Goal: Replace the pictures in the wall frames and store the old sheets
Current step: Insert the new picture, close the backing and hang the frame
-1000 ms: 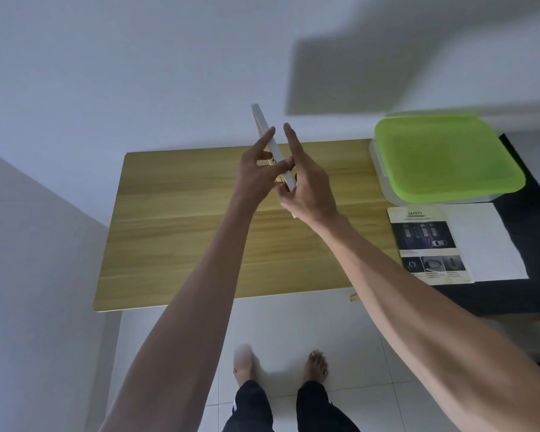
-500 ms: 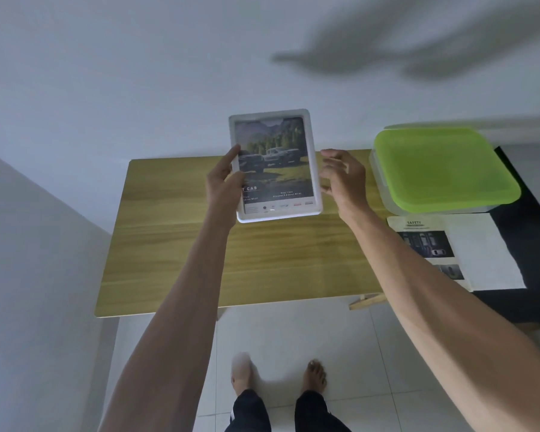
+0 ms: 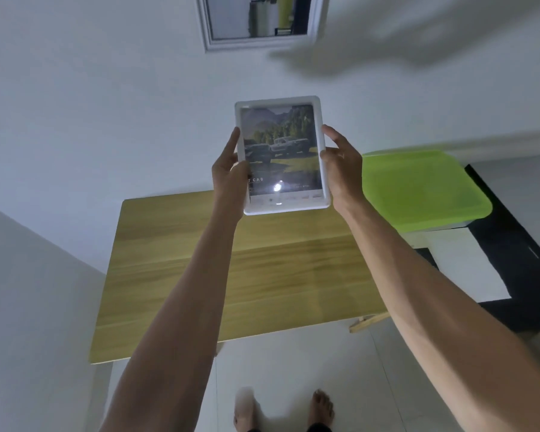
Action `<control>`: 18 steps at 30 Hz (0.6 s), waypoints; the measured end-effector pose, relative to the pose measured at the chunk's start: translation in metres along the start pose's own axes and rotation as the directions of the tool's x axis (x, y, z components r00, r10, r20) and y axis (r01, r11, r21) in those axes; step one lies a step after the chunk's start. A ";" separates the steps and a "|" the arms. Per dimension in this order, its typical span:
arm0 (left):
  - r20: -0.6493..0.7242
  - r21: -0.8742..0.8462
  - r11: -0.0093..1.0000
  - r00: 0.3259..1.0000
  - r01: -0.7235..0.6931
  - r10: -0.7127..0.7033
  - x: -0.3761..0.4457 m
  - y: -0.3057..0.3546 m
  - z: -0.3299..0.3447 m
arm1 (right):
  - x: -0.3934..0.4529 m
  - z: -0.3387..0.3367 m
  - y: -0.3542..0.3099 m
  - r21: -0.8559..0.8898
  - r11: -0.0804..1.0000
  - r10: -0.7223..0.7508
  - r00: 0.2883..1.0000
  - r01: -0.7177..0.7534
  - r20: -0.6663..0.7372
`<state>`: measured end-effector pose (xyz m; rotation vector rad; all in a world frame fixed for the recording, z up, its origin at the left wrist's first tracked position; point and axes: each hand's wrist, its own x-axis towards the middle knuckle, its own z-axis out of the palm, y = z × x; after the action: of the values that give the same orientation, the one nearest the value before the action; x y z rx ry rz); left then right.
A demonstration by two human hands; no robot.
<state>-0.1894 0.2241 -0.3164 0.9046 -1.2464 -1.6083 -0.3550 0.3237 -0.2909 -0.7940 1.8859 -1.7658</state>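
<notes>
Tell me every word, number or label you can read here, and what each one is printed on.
"T CAB": white letters on the picture in the white frame held by the left hand and right hand; the start is hidden behind the left hand.
Small print and logos along that picture's bottom strip: too blurred to read.
Second frame on the wall: no readable text.
Green lid and wooden table: no text.

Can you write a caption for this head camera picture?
Both hands hold a white picture frame up above a wooden table.
</notes>
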 end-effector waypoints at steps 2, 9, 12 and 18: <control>0.042 0.067 0.994 0.996 -0.088 0.085 0.010 0.022 0.020 | 0.013 -0.005 -0.021 0.042 0.999 -0.005 0.999 0.006 -0.033; 0.129 0.118 0.941 0.944 -0.318 0.304 0.045 0.108 0.117 | 0.062 -0.060 -0.117 0.183 0.968 -0.142 0.978 0.170 -0.154; 0.154 0.091 0.913 0.911 -0.398 0.382 0.059 0.142 0.168 | 0.087 -0.094 -0.154 0.213 0.942 -0.216 0.953 0.260 -0.211; 0.154 0.066 0.833 0.830 -0.550 0.536 0.072 0.208 0.258 | 0.137 -0.152 -0.227 0.230 0.893 -0.325 0.909 0.386 -0.262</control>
<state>-0.4074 0.2198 -0.0571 0.4426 -1.5274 -1.1583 -0.5317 0.3399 -0.0419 -0.9165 1.6369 -2.3708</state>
